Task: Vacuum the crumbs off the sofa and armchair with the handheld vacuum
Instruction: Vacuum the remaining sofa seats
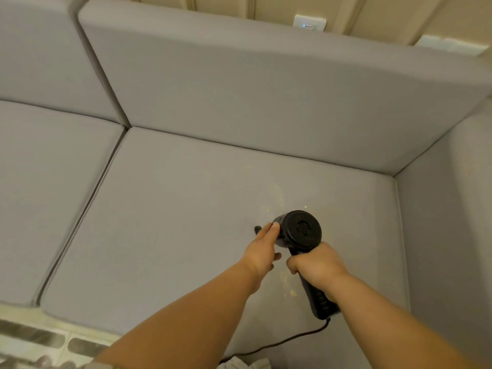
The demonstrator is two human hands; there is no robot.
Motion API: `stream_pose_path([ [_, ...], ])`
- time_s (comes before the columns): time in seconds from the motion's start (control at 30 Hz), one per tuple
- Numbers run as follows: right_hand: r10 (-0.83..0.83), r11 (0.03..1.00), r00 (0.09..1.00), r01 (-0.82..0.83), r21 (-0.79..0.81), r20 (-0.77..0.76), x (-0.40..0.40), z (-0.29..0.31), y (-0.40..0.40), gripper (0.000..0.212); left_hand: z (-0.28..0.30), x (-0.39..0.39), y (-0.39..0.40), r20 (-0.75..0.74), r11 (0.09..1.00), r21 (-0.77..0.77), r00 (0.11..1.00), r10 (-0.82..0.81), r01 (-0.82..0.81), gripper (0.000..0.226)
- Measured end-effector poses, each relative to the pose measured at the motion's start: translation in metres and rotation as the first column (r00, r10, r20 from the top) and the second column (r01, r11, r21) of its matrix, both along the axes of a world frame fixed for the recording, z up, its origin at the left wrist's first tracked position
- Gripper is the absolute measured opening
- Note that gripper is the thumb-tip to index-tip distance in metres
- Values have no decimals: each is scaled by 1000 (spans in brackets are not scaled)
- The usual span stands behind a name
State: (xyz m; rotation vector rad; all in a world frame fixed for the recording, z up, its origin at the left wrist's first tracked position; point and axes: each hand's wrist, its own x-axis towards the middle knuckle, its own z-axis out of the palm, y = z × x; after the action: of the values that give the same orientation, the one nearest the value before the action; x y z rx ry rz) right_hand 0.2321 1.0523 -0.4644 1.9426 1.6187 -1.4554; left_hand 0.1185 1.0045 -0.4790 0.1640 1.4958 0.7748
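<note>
The handheld vacuum [299, 230] sat nose-down on the sofa [186, 222] seat among pale crumbs [278, 194]. The right hand [318, 265] curled round its handle to steer; the left hand [262, 247] steadied the body, fingers apparently wrapped, perhaps pressing the nozzle flat. Its cord [279, 342] trailed off the front edge.

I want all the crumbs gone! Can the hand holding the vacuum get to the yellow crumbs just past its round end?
Probably yes. The right hand grips the vacuum handle, and those crumbs lie just beyond on the open seat cushion, with nothing between. The left hand steadies the body.
</note>
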Motion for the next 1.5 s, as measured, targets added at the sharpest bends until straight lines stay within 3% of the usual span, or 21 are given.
stream_pose_path([
  [0.37, -58, 992, 986, 75, 105, -154, -14, -16, 54, 23, -3, -12, 62, -74, 992, 102, 994, 78, -70, 53],
  [0.6, -32, 997, 995, 39, 66, -97, -6, -37, 52, 25, -24, -4, 58, -70, 995, 31, 993, 96, -94, 54],
  [1.1, 67, 998, 998, -67, -3, -4, 36, -7, 31, 24, 0, 39, 27, -18, 997, -34, 998, 67, -68, 51],
  [1.5, 16, 991, 995, -3, 135, -96, 11, -12, 73, 21, -3, 11, 71, -114, 995, 66, 990, 77, -69, 54],
])
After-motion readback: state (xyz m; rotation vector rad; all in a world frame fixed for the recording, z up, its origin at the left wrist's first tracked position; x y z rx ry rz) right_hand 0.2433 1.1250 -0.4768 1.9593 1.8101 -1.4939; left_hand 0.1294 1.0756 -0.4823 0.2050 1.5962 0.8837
